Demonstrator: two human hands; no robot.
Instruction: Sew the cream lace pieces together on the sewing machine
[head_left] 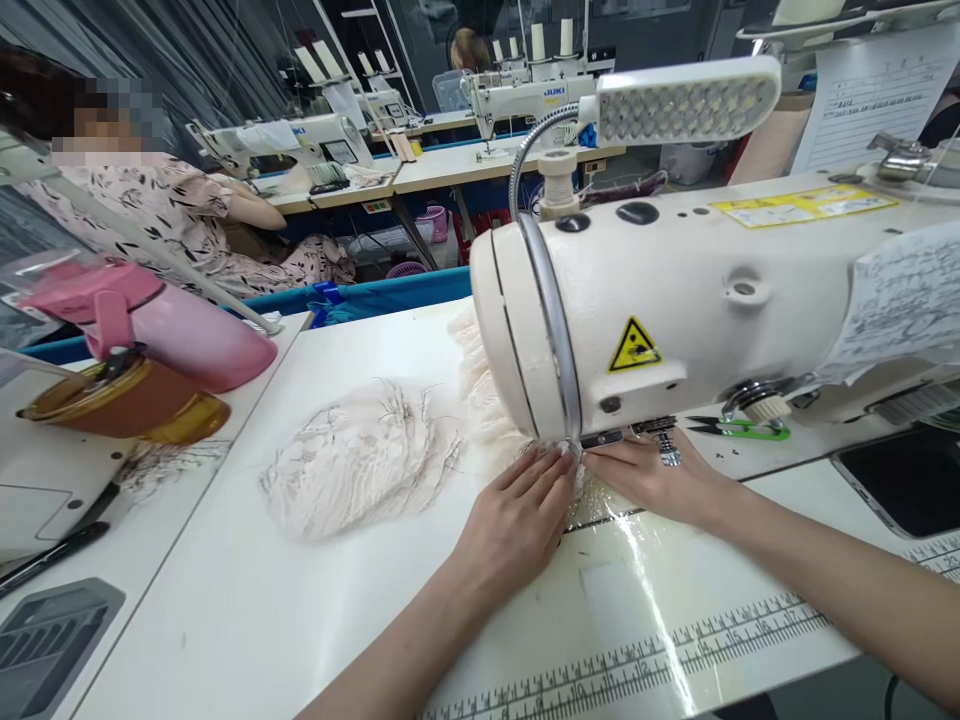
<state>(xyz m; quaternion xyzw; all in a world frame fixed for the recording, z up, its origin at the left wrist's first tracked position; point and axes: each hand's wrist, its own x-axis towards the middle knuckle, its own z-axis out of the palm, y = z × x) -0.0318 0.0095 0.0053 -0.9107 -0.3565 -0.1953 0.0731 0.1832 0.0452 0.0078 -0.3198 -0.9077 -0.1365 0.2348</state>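
the left hand (517,510) is pressing flat, fingers close together, on pale lace fabric (486,400), which is spreading beyond its fingertips, beneath the sewing machine head (517,320). the right hand (656,475) is reaching just beside; whether it is pinching, i cannot tell. the lace is seeming light, soft, easily snagged; flat fingertips near its edge are probably suiting best.

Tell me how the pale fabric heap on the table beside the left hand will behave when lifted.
The pale fabric heap will probably sag floppily, as it lies in soft folds. It looks light, being thin and lacy. Its loose dark threads may snag.
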